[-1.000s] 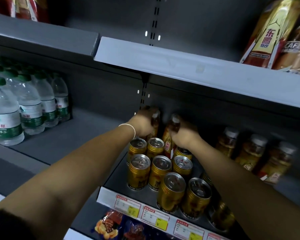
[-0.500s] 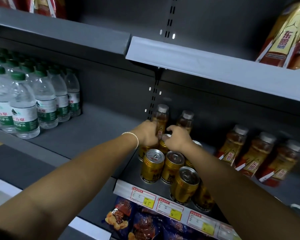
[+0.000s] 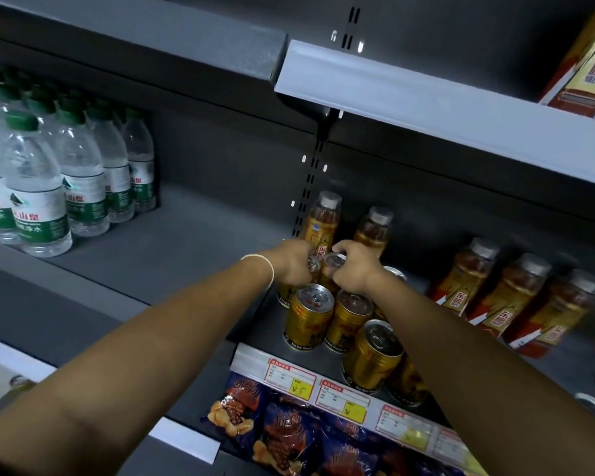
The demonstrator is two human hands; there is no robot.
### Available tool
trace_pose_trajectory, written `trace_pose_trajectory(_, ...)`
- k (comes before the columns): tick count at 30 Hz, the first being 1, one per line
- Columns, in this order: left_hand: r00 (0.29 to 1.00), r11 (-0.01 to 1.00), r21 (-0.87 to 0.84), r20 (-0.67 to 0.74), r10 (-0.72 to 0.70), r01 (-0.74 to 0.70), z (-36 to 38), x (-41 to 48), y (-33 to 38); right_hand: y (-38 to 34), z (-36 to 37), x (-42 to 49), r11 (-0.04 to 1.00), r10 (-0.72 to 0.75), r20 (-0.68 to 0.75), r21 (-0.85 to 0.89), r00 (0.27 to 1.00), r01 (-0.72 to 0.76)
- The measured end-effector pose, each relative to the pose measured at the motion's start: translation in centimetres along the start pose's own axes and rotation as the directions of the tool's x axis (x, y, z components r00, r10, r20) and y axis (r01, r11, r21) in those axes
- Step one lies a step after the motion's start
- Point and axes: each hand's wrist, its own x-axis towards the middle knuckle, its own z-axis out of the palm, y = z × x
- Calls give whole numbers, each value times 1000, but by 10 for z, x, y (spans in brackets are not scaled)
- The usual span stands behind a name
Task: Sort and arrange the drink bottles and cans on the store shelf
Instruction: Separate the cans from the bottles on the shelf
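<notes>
Cans [image 3: 311,316], gold ones, stand bunched at the left end of the dark shelf [image 3: 584,365]. At least seven show, and the right arm covers part of the bunch. Five amber bottles share the shelf: two bottles [image 3: 323,218] at the back behind the cans, and three more [image 3: 516,297] off to the right. On the next bay to the left are green-capped water bottles [image 3: 38,197], too crowded to count. Three price tags [image 3: 291,377] read clearly on the shelf edge, with snack bags [image 3: 282,438] below.

The left grip [image 3: 294,262], with a thin white band at the wrist, is curled over the back-left can [image 3: 312,265]. The right grip [image 3: 352,267] is curled over the neighbouring can [image 3: 335,260]. The two sit side by side, the hands nearly touching, in the rearmost row just in front of the two back bottles.

A second ago both grips were up on the necks of those two bottles. The bottles now stand free, and the grips have dropped to the cans.
</notes>
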Motion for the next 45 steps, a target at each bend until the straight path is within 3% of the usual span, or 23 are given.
trace_pose_trajectory(6,993,999,-35,-112,-21,18,3,-9,2,5,-10,-14,994,-63,-123,84,990,73)
trace_pose_trajectory(10,964,999,-33,-264,-17,8,-3,-21,20,13,-42,-40,988,-111,-216,77,970,130)
trace_pose_trajectory(14,920,993,120,-385,67,-22,-15,-36,62,34,-76,-80,986,-163,-277,-90,947,143)
trace_pose_trajectory(18,887,965,237,-412,207,-115,-16,-59,126,65,-115,-130,972,-174,-300,-208,938,114)
trace_pose_trajectory(23,880,938,255,-356,315,-233,16,-95,221,121,-165,-212,955,-188,-330,-282,925,94)
trace_pose_trajectory(32,845,864,189,-193,498,-466,118,-167,393,255,-234,-405,934,44,-343,-319,938,-161)
trace_pose_trajectory(45,640,631,115,59,766,-767,249,-247,626,386,-306,-639,840,400,-505,-131,765,-527)
